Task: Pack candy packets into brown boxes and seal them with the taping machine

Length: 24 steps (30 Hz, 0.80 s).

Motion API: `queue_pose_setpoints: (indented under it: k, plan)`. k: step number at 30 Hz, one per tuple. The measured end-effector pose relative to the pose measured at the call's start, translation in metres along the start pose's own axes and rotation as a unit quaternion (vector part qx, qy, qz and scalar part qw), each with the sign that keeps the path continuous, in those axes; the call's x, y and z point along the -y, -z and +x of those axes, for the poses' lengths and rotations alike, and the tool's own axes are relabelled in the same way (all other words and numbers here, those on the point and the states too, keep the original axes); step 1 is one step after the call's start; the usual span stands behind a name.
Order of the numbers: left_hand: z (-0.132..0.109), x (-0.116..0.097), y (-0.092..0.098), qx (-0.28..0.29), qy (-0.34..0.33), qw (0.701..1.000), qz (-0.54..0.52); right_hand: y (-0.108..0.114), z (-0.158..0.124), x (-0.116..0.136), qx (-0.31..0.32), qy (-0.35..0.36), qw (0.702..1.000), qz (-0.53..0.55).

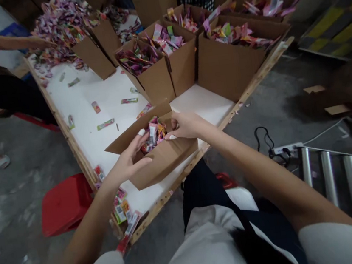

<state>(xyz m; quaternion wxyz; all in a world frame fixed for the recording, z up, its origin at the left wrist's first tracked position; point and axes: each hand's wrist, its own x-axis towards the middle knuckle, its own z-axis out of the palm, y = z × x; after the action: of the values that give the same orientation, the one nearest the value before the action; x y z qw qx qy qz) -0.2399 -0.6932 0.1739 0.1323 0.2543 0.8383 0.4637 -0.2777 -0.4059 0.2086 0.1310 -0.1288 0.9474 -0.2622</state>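
Note:
A small open cardboard box (163,161) stands at the near corner of the white table, partly filled with shiny wrapped snack packets (155,134). My left hand (134,154) reaches over the box's left part, fingers stretched out and thumb apart, the fingertips at the packets. Something white wraps one of its fingertips. At the box's right end, my right hand (184,125) has its fingers curled and thumb bent in near the rim. Whatever lies between those fingers is hidden.
Loose packets (105,124) lie on the white tabletop (85,102) with its wooden edge. Filled cardboard boxes (229,67) line the far right side. Another person's arm (7,42) reaches to a packet heap (56,24). A red stool (65,205) and roller conveyor (332,179) flank me.

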Motion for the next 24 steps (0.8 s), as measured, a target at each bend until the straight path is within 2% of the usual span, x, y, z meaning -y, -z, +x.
queue_pose_setpoints:
  k: [2, 4, 6, 8, 10, 13, 16, 19, 22, 24]
  plan:
    - [-0.005, -0.004, -0.009, -0.053, -0.014, 0.994, 0.099, -0.004, -0.005, 0.004, -0.029, 0.002, 0.999, -0.028]
    - [-0.011, -0.008, -0.019, -0.137, -0.034, 0.966, 0.218, -0.007, -0.008, 0.013, -0.118, 0.027, 0.990, -0.070]
    - [-0.015, -0.013, -0.025, -0.209, -0.025, 0.919, 0.334, -0.007, -0.004, 0.025, -0.204, 0.094, 0.968, -0.113]
    - [-0.017, -0.021, -0.027, -0.234, 0.008, 0.880, 0.414, -0.003, 0.005, 0.036, -0.232, 0.187, 0.944, -0.142]
    - [-0.014, -0.030, -0.025, -0.218, 0.043, 0.857, 0.465, 0.000, 0.014, 0.042, -0.229, 0.262, 0.925, -0.155]
    - [-0.006, -0.042, -0.016, -0.168, 0.070, 0.844, 0.504, -0.005, 0.011, 0.038, -0.208, 0.291, 0.923, -0.144]
    - [0.004, -0.046, -0.006, -0.142, 0.076, 0.845, 0.510, -0.019, -0.002, 0.031, -0.121, 0.264, 0.950, -0.114]
    - [0.014, -0.045, 0.004, -0.144, 0.061, 0.848, 0.506, -0.027, -0.003, 0.035, -0.046, 0.231, 0.967, -0.094]
    - [0.020, -0.044, 0.007, -0.124, 0.030, 0.858, 0.498, -0.029, 0.010, 0.046, -0.017, 0.176, 0.980, -0.096]
    - [0.017, -0.044, 0.004, -0.103, 0.013, 0.870, 0.483, -0.034, 0.013, 0.048, -0.041, 0.164, 0.982, -0.085]
